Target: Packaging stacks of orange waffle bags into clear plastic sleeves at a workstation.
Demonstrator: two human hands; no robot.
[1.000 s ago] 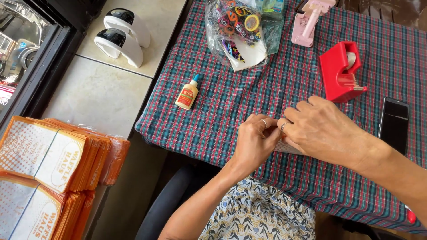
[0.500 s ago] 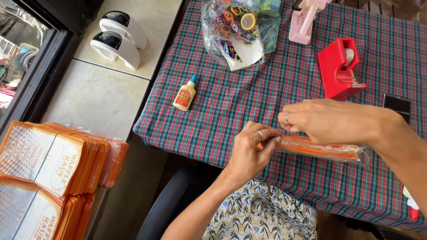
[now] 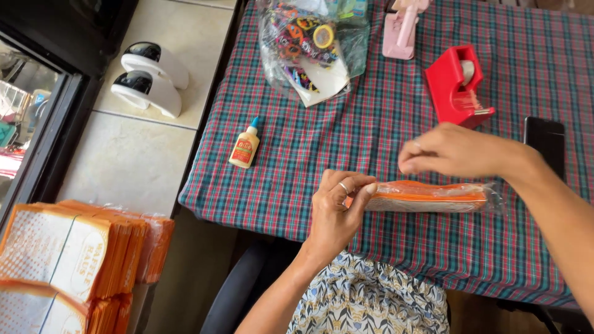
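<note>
Left hand (image 3: 337, 207) palm down, fingers curled, ring on one finger; right hand (image 3: 448, 150) raised, fingertips pinched together

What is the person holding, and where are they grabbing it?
The left hand grips the left end of an orange packet stack in clear wrap. The right hand hovers just above it, holding nothing visible.

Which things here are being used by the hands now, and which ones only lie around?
In use: left hand, right hand, orange packet bundle.

Lying about: glue bottle, red tape dispenser, bag of tape rolls, black phone, pink stapler.
</note>
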